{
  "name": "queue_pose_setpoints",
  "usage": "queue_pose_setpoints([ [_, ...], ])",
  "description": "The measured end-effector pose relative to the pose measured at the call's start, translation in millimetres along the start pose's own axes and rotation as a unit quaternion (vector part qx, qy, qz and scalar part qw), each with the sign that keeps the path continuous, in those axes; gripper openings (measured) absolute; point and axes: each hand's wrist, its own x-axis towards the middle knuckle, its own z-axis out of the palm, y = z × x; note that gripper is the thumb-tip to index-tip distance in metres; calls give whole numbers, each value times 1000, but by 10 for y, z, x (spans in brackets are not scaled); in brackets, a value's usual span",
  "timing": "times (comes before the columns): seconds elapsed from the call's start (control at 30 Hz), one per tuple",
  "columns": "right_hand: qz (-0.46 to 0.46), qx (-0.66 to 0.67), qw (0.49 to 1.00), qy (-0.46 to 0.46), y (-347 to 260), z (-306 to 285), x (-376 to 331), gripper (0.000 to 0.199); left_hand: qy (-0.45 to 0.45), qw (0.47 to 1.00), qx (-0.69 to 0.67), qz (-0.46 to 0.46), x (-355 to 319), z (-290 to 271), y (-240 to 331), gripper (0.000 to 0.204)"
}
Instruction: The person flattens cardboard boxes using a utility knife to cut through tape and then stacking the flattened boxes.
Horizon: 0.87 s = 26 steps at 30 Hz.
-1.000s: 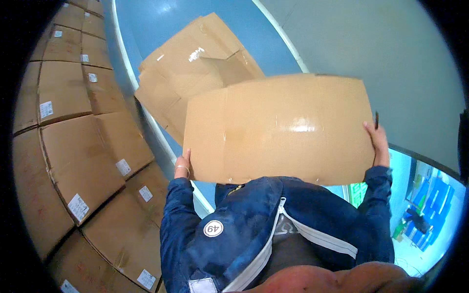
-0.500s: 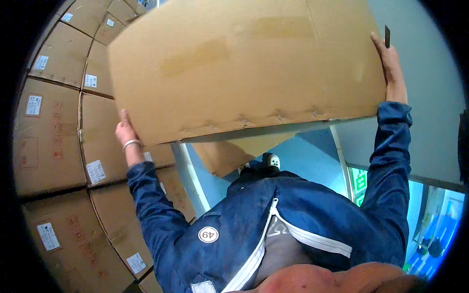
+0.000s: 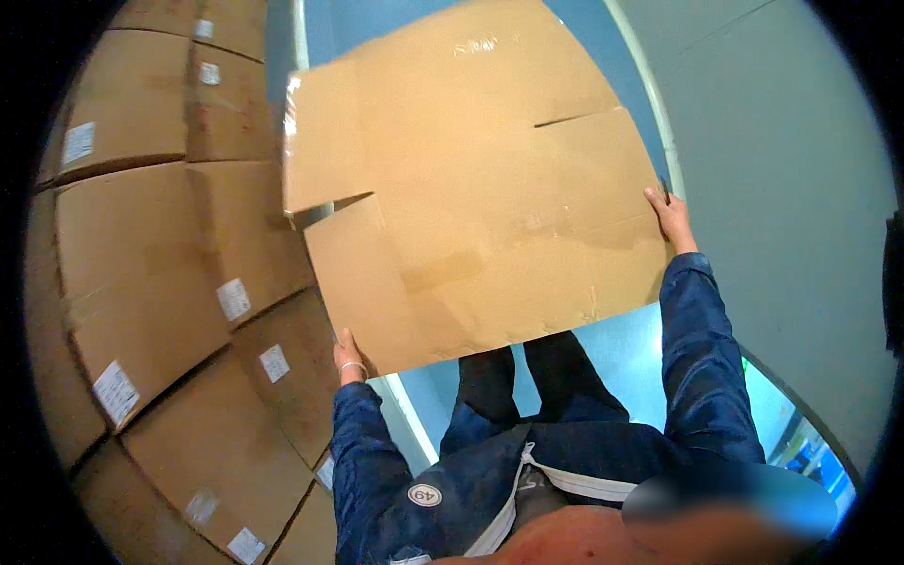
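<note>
A large flattened cardboard sheet (image 3: 490, 198) is held out in front of me, tilted, with slits at its left and upper right edges and strips of clear tape. My left hand (image 3: 348, 358) grips its near left corner, thumb on top and the other fingers hidden beneath. At the right edge my right hand (image 3: 671, 218) clasps it in the same way. A thin dark strip (image 3: 665, 188) sticks up beside the right fingers; I cannot make out its kind.
Stacked brown cartons (image 3: 141, 254) with white labels form a wall along my left. A grey wall panel (image 3: 772, 179) runs along the right. Blue floor (image 3: 424, 405) shows between them, with a pale strip (image 3: 645, 66) at the panel's foot.
The cardboard sheet has come lower in view, and more of its surface now shows, slits included. Both hands have moved down and kept their grip. My view has shifted along the carton wall.
</note>
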Motion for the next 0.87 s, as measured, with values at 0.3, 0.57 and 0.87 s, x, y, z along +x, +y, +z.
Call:
queue_pose_setpoints([
  [0.3, -42, -146, 988, 25, 1378, 667, 924, 52, -86, 994, -34, -52, 403, 1415, -148, 70],
  [0.57, -171, -379, 901, 124, 429, 821, 1522, 45, -42, 998, -7, 39, 875, 1519, 356, 61],
  [0.87, 99, -115, 988, 24, 1905, 601, -1365, 28, -294, 841, 186, 414, 583, 843, 153, 38],
])
